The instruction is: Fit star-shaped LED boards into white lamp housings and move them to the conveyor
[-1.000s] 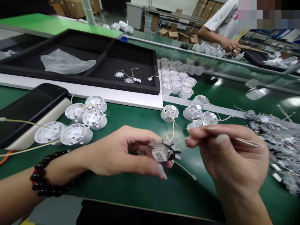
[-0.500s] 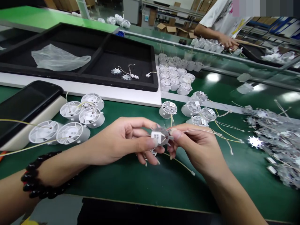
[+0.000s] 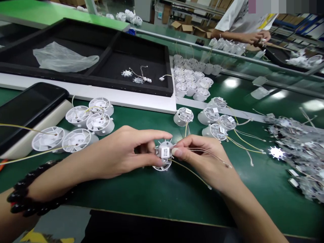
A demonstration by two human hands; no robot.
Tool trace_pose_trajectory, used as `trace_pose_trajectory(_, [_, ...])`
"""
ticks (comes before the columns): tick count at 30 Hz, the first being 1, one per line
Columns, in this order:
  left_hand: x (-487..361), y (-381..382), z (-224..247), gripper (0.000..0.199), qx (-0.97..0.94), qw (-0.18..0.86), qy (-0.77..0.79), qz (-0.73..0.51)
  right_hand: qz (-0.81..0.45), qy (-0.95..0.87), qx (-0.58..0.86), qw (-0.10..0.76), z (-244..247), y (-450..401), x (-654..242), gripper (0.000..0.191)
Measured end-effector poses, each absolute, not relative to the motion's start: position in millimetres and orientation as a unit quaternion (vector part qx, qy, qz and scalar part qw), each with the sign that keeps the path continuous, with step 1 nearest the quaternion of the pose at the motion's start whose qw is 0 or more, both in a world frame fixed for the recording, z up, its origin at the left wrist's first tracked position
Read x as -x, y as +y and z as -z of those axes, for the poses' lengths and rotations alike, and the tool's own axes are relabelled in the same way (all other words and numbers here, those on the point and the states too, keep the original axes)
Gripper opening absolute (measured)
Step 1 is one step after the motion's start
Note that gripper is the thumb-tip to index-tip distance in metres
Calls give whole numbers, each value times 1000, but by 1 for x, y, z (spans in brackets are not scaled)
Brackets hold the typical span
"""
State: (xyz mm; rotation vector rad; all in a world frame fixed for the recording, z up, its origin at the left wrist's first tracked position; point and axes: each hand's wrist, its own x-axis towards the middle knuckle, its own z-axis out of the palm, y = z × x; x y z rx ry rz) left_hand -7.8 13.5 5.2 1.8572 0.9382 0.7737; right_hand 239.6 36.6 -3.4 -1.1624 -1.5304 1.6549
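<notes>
A spoked metal disc (image 3: 165, 148) with a white square label is held between both hands, label facing up. My left hand (image 3: 126, 152) grips its left side, thumb below and index finger arched over the top. The fingertips of my right hand (image 3: 202, 153) pinch its right edge, and thin pale wires trail from there over the hand. Just beneath the disc, partly hidden by it, sits a round white housing (image 3: 162, 166) on the green table, a yellowish wire running from it to the right.
Five white fan housings (image 3: 79, 140) stand left beside a phone (image 3: 32, 108). Labelled housings (image 3: 184, 116) stand behind my right hand. A heap of metal discs (image 3: 301, 152) lies right. A black tray (image 3: 83, 79) fills the back left. Across the bench, a person's hands (image 3: 258, 37) work.
The disc has turned label up and moved slightly left, over the housing. My left index finger has lifted and stretched across its top. The person opposite has raised their hands.
</notes>
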Motion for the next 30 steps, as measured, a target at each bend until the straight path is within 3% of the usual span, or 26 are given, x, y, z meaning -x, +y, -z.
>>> trace_pose_trajectory(6, [15, 15, -1, 29, -855, 275, 367, -241, -620, -598, 476, 179, 0, 35, -240, 41])
trace_pose_trajectory(8, [15, 14, 0, 26, -863, 277, 366, -211, -613, -609, 479, 154, 0, 34, -240, 41])
trace_pose_trajectory(12, [13, 12, 4, 47, -877, 247, 363, -196, -601, -624, 479, 142, 1, 35, -240, 37])
trace_pose_trajectory(16, [13, 11, 7, 40, -887, 223, 358, -190, -605, -623, 479, 127, 3, 37, -242, 38])
trace_pose_trajectory(22, [9, 12, 8, 52, -889, 225, 368, -151, -605, -621, 490, 92, 2, 38, -252, 41])
trace_pose_trajectory(30, [3, 15, 15, 48, -888, 218, 368, -167, -578, -647, 490, 86, -2, 41, -253, 41])
